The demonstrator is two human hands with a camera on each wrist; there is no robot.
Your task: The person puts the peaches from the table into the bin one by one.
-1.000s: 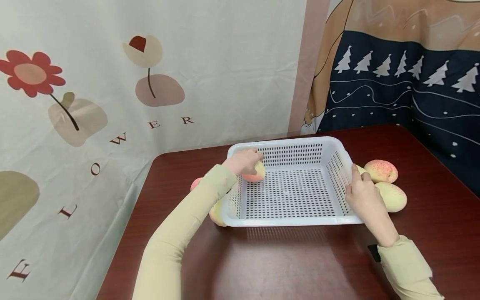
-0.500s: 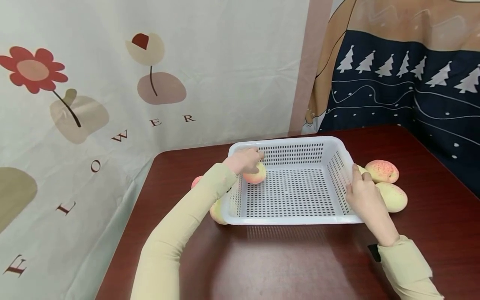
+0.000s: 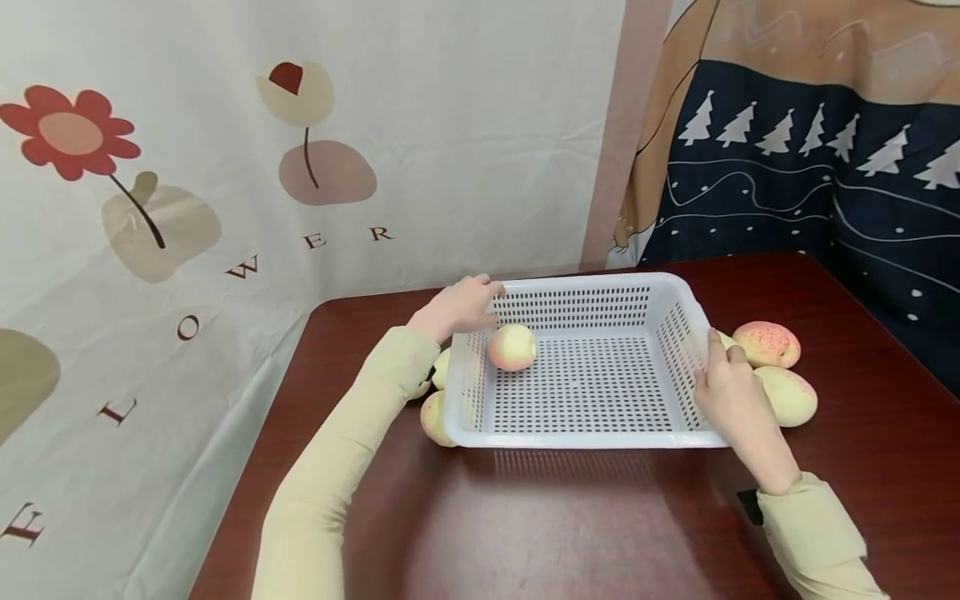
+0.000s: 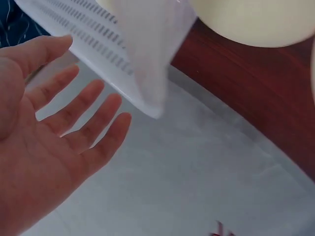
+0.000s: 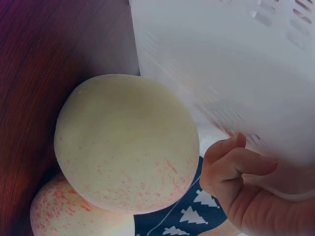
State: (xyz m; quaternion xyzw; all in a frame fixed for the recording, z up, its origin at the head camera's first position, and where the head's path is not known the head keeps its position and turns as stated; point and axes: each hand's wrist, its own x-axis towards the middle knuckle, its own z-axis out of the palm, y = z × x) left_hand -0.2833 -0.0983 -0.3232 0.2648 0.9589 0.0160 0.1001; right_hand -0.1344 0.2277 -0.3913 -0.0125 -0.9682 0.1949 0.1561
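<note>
A white perforated plastic basket (image 3: pixel 573 442) stands on the table with one yellow-and-pink peach (image 3: pixel 512 347) inside, near its left end. My left hand (image 3: pixel 459 307) is over the basket's back left corner, apart from the peach. In the left wrist view its fingers (image 4: pixel 106 118) are spread and loosely bent beside the basket wall, holding nothing. My right hand (image 3: pixel 733 396) grips the right rim of the basket. The right wrist view shows its thumb and finger bent at the white wall, beside a large pale peach (image 5: pixel 125 142) with red specks.
Several peaches lie outside the basket: a speckled one (image 3: pixel 768 343) and a pale one (image 3: pixel 785 396) on the right, and more, such as a yellowish one (image 3: pixel 435 418), on the left. The dark red table (image 3: pixel 570 525) meets a printed cloth (image 3: pixel 465 150) at the back.
My left hand has let go of the peach in the basket and moved left and up to the rim. The right hand keeps its grip. The view has shifted slightly.
</note>
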